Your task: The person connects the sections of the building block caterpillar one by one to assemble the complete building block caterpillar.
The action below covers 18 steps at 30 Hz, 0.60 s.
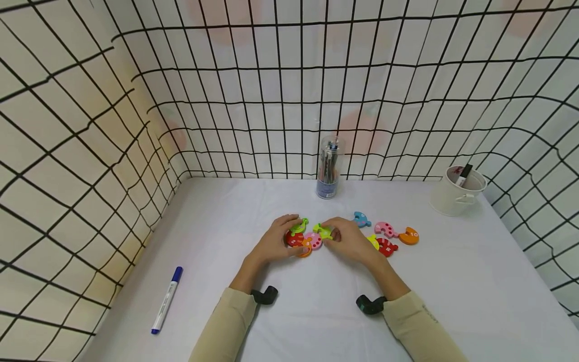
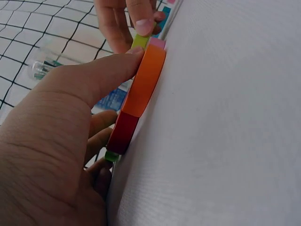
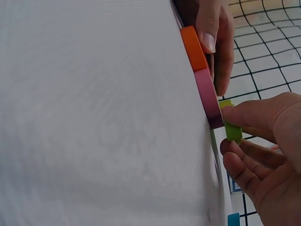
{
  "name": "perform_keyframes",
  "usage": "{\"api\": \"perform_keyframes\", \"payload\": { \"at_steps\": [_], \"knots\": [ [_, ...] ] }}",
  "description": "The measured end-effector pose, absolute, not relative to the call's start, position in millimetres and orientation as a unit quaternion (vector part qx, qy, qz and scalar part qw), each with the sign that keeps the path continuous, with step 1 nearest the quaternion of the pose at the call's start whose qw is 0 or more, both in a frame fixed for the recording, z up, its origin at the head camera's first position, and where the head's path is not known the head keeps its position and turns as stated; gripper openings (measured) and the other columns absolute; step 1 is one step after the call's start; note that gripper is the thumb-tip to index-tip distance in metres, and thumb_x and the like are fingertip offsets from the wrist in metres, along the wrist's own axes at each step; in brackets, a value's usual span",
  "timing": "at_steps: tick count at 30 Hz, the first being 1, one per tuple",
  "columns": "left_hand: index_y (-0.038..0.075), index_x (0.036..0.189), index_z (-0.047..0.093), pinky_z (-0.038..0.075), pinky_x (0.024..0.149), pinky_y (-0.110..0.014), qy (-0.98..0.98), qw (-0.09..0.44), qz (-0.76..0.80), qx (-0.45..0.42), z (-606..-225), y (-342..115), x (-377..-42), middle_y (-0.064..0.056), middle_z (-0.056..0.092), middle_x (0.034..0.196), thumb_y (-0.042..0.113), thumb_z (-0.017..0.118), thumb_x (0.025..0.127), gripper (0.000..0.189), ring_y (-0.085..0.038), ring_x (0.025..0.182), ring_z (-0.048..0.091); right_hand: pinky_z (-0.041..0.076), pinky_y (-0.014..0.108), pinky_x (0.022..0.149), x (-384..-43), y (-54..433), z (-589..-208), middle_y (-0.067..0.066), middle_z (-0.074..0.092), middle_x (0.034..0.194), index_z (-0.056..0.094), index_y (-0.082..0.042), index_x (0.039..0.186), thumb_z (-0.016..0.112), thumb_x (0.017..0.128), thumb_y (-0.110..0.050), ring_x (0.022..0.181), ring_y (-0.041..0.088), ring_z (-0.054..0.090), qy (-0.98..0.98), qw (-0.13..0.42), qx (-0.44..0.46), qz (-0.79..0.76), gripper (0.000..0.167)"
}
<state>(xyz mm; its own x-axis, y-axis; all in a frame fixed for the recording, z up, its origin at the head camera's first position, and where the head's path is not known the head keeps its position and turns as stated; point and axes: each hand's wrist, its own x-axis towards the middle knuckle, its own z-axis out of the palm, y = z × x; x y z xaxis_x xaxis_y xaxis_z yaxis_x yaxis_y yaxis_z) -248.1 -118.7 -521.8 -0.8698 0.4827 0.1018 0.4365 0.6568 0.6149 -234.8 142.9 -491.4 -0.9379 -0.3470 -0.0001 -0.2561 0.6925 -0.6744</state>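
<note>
My left hand (image 1: 270,242) holds a cluster of flat, animal-like puzzle pieces on the white table, its thumb on the near side and fingers on the far side. In the cluster are a green piece (image 1: 298,228), a red piece (image 1: 294,239), an orange piece (image 2: 146,82) and a pink spotted piece (image 1: 314,241). My right hand (image 1: 355,243) pinches a lime-green puzzle piece (image 3: 233,132) between thumb and fingers. That piece is at the cluster's right side, against the pink one in the right wrist view; whether they interlock I cannot tell.
Right of the hands lie blue (image 1: 361,219), pink (image 1: 384,230), orange (image 1: 409,236), yellow (image 1: 373,242) and red (image 1: 386,247) pieces. A blue-capped marker (image 1: 167,301) lies left. Behind stand a clear pen cup (image 1: 326,188) and white bucket (image 1: 445,198), before black wire mesh (image 1: 276,102).
</note>
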Motion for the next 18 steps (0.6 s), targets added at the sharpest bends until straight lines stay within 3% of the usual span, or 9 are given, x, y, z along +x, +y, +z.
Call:
{"api": "perform_keyframes", "payload": {
  "at_steps": [4,18],
  "knots": [
    [0.021,0.152,0.052,0.03,0.125,-0.052,0.911,0.032,0.332,0.244,-523.8,-118.3,-248.6,0.001,0.041,0.162,0.047,0.078,0.082,0.079,-0.024,0.156,0.029,0.053,0.029,0.078,-234.3,141.7,-488.9,0.006,0.067,0.126,0.068,-0.012,0.133,0.078,0.092,-0.017,0.087,0.017,0.058,0.921,0.066,-0.163,-0.347,0.043],
    [0.021,0.152,0.052,0.028,0.125,-0.056,0.908,0.028,0.334,0.253,-525.2,-118.2,-249.7,-0.001,0.04,0.164,0.049,0.079,0.081,0.081,-0.026,0.158,0.024,0.052,0.027,0.078,-237.0,139.7,-494.8,0.006,0.066,0.121,0.068,-0.012,0.132,0.078,0.092,-0.016,0.09,0.017,0.057,0.929,0.078,-0.151,-0.328,0.042]
  ]
}}
